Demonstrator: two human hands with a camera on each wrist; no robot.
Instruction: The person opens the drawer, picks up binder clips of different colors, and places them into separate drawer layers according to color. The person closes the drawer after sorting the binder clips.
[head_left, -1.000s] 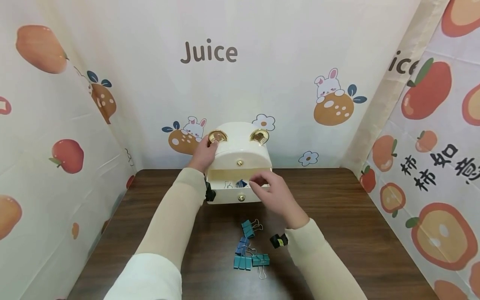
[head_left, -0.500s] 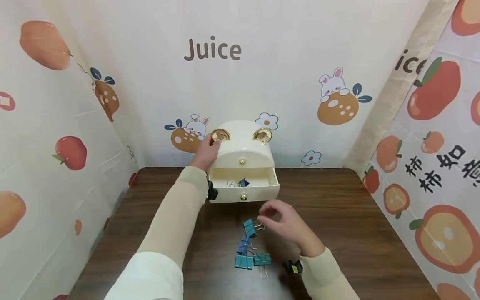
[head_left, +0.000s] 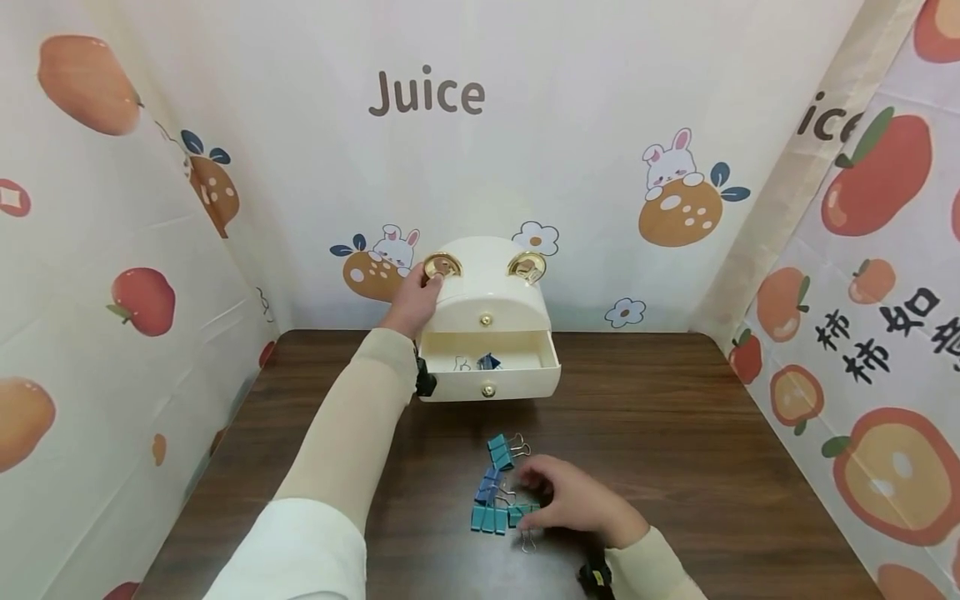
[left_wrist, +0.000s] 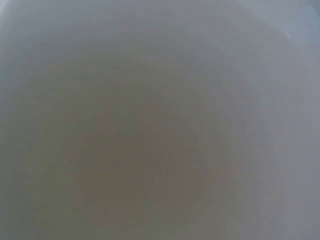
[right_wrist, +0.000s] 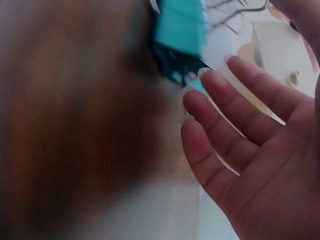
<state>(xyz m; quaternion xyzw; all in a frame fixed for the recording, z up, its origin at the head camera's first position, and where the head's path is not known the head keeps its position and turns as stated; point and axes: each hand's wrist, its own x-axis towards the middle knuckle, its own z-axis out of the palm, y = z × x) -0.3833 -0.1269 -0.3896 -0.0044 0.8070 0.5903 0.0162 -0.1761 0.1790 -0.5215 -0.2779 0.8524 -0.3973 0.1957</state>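
A white mini drawer cabinet point(head_left: 491, 300) with two gold round ears stands at the back of the table. My left hand point(head_left: 412, 302) holds its upper left side, thumb by the left ear; the left wrist view is only a grey blur. The lower drawer point(head_left: 517, 385) is pulled out, with a dark blue binder clip point(head_left: 489, 362) and a wire handle inside. My right hand point(head_left: 573, 498) hovers over the table clips, fingers loosely bent, gripping nothing. Near its fingertips lie a teal binder clip point(head_left: 522, 512), another teal clip point(head_left: 489, 519), a blue clip point(head_left: 488, 484) and an upper teal clip point(head_left: 501, 451).
The dark wooden table point(head_left: 660, 417) has fruit-printed cloth walls on the left, back point(head_left: 585, 150) and right. The pulled-out drawer overhangs the tabletop behind the clips.
My right hand has moved from the drawer's right side back toward me, down to the clips on the table. The left hand has stayed on the cabinet.
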